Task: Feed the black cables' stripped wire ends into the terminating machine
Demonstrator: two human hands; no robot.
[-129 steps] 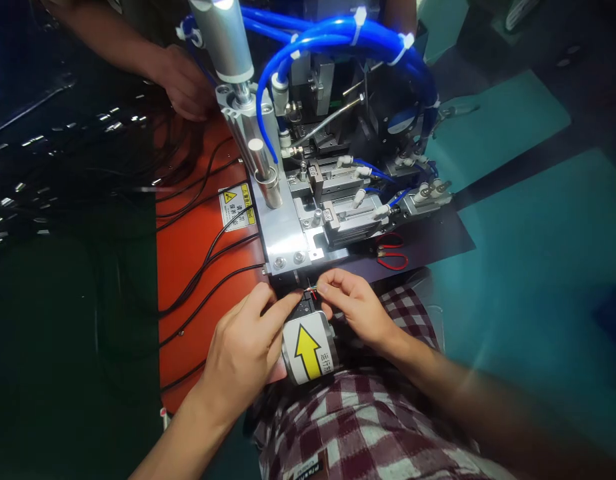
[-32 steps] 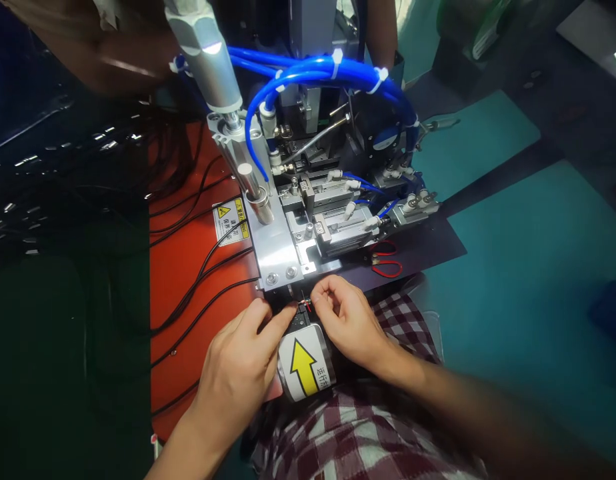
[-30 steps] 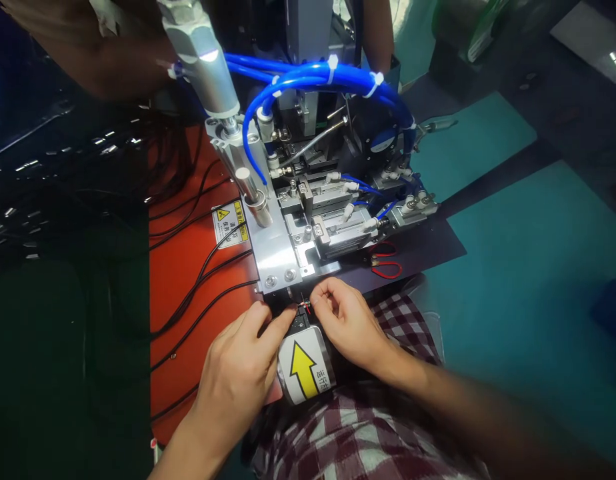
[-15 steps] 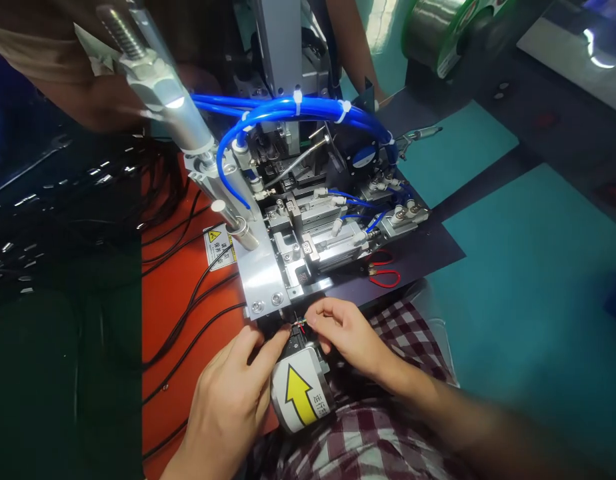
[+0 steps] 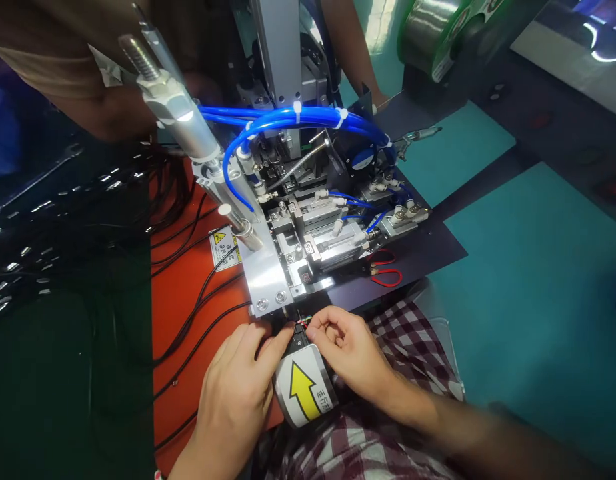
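Thin coloured wires (image 5: 303, 321), with red, white and green showing, lie at the front of a metal machine above a small black fixture (image 5: 299, 337). My right hand (image 5: 355, 353) pinches the wires between thumb and index finger, from the right. On the left side, my left hand (image 5: 241, 383) is closed, its thumb tip at the other end of the wires; what lies under its fingers is hidden. Below the fixture, between both hands, is a rounded metal housing with a white label bearing a yellow arrow (image 5: 303, 390).
The machine's silver plate (image 5: 265, 283) and blue air tubes (image 5: 308, 115) rise ahead. Black cables (image 5: 201, 303) cross the orange-red surface (image 5: 181, 383). Red-handled scissors or pliers (image 5: 387, 277) lie right of the machine. A solder wire spool (image 5: 431, 33) and another person's arm (image 5: 351, 47) are behind.
My right fingers have lowered slightly and curled closer to the fixture with the wires. My left hand stays beside it. The view has shifted a little.
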